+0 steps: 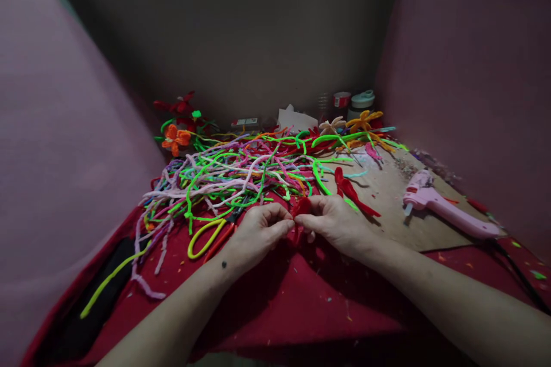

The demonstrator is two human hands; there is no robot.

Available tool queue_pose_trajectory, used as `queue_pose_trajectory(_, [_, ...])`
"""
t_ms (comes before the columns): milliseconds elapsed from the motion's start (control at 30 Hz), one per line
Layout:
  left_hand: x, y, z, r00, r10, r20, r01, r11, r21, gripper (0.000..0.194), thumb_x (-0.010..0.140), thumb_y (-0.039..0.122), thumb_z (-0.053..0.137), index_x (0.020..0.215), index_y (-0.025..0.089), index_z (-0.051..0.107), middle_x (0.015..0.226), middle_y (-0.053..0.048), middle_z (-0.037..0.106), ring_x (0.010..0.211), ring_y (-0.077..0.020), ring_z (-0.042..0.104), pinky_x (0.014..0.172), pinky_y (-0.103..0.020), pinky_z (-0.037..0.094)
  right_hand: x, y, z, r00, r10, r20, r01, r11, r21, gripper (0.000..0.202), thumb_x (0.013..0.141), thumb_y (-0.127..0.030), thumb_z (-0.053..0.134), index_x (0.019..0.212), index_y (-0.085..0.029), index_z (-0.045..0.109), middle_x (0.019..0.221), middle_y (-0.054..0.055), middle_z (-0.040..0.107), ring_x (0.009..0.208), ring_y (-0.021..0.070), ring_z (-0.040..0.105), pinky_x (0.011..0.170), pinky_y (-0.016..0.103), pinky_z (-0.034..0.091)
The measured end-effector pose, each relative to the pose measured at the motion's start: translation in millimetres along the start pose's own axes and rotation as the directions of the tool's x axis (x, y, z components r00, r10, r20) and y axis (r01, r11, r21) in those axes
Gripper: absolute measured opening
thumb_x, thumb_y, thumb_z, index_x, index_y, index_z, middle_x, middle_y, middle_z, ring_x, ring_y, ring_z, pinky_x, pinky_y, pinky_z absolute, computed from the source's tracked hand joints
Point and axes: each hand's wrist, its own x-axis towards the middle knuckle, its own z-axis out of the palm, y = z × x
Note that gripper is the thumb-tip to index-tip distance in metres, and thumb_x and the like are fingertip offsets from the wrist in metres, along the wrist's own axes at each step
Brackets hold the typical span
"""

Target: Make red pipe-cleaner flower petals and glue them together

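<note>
Between my two hands is a looped red pipe cleaner [302, 207], raised a little over the front of the red-covered table. My left hand [263, 228] pinches it from the left, thumb against forefinger. From the other side my right hand [329, 222] grips it with the fingers curled; the fingertips nearly meet. Part of the red piece is hidden by my fingers. Just beyond my right hand, a shaped red pipe cleaner piece [350, 190] lies on the cardboard. Scissors with a yellow and a red handle [205, 239] rest left of my left hand.
A tangled heap of coloured pipe cleaners [232, 178] spreads behind my hands. On the right, a pink glue gun [447, 209] lies on cardboard [387, 183], its cord trailing to the table edge. Finished-looking flowers, an orange one [176, 139] among them, and a lidded bottle [362, 100] stand at the back.
</note>
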Motion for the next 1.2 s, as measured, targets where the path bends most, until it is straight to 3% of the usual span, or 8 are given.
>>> queue_pose_trajectory(167, [-7.5,-13.4,12.0,0.916,0.373,-0.149,-0.251,0.821,0.512,0.019,0.083,0.024,0.046,0.069,0.016,0.055,0.060,0.000,0.053,0.054,-0.0100,0.046,0.054,-0.021,0.034,1.3,2.7,2.5,1.000,-0.019,-0.023,0.019,1.000,-0.012,0.008,0.068,-0.016,0.055,0.060,-0.017,0.056,0.043,-0.006,0.052,0.038,0.0079,0.048,0.040,0.018,0.036])
queue_pose_trajectory(300, [-15.7,-15.0,19.9,0.831,0.554,-0.053,-0.322,0.556,0.766,0.023,0.086,0.020,0.040,0.071,0.016,0.057,0.065,-0.004,0.054,0.056,-0.0119,0.047,0.055,-0.023,0.033,0.1,5.9,4.0,0.999,0.009,-0.050,-0.008,1.000,0.018,0.013,0.069,-0.018,0.057,0.056,-0.018,0.052,0.042,-0.006,0.050,0.037,0.0075,0.045,0.038,0.018,0.033])
queue_pose_trajectory(400, [-14.1,-5.3,11.2,0.894,0.443,-0.062,-0.343,0.769,0.540,0.022,0.087,0.024,0.041,0.077,0.015,0.058,0.072,-0.003,0.056,0.064,-0.0125,0.049,0.061,-0.023,0.037,-0.1,8.6,2.2,0.999,-0.019,-0.038,0.024,0.991,0.131,0.010,0.069,-0.021,0.059,0.062,-0.016,0.056,0.045,-0.006,0.051,0.039,0.0076,0.045,0.041,0.020,0.033])
queue_pose_trajectory(500, [-6.9,1.1,-1.9,0.979,0.175,-0.102,-0.172,0.984,0.040,0.028,0.087,0.031,0.042,0.074,0.014,0.059,0.071,-0.002,0.057,0.067,-0.0120,0.051,0.065,-0.023,0.040,0.2,10.2,-0.2,0.997,-0.070,-0.021,0.073,0.971,0.229,0.011,0.071,-0.024,0.062,0.065,-0.015,0.059,0.047,-0.005,0.051,0.040,0.0067,0.043,0.042,0.020,0.032])
queue_pose_trajectory(700, [1.0,-11.1,-0.2,0.964,-0.042,0.262,0.194,0.784,-0.589,0.019,0.074,0.028,0.064,0.075,0.009,0.060,0.067,-0.004,0.060,0.057,-0.0105,0.055,0.057,-0.022,0.043,-1.5,11.5,-0.7,0.996,-0.064,0.070,0.035,0.936,0.351,0.017,0.071,-0.031,0.066,0.072,-0.015,0.063,0.055,-0.002,0.061,0.044,0.0092,0.053,0.045,0.021,0.038])
queue_pose_trajectory(1000, [-0.1,-9.6,0.7,0.929,-0.025,0.369,0.302,0.626,-0.719,0.017,0.078,0.025,0.060,0.072,0.009,0.058,0.057,-0.001,0.054,0.044,-0.0068,0.046,0.044,-0.021,0.041,-4.0,6.8,-2.4,0.985,-0.126,0.114,0.081,0.937,0.340,0.011,0.073,-0.026,0.064,0.073,-0.015,0.063,0.065,0.000,0.064,0.057,0.0109,0.059,0.059,0.024,0.046])
queue_pose_trajectory(1100, [-1.6,-7.5,2.5,0.943,-0.046,0.329,0.266,0.699,-0.664,0.020,0.077,0.028,0.059,0.066,0.013,0.051,0.048,0.003,0.046,0.038,-0.0052,0.036,0.039,-0.019,0.033,-4.9,3.4,-2.1,0.987,-0.152,0.058,0.132,0.957,0.257,0.008,0.072,-0.023,0.063,0.071,-0.015,0.064,0.066,-0.001,0.063,0.058,0.0097,0.056,0.060,0.023,0.044])
queue_pose_trajectory(1200, [-4.7,-4.9,6.5,0.989,-0.031,0.148,0.085,0.923,-0.376,0.023,0.080,0.032,0.054,0.065,0.015,0.048,0.053,0.003,0.046,0.041,-0.0057,0.034,0.041,-0.020,0.029,-7.0,-3.0,-0.1,0.992,-0.129,-0.008,0.128,0.979,0.162,0.007,0.070,-0.022,0.063,0.069,-0.015,0.064,0.063,-0.002,0.061,0.057,0.0096,0.053,0.058,0.022,0.042])
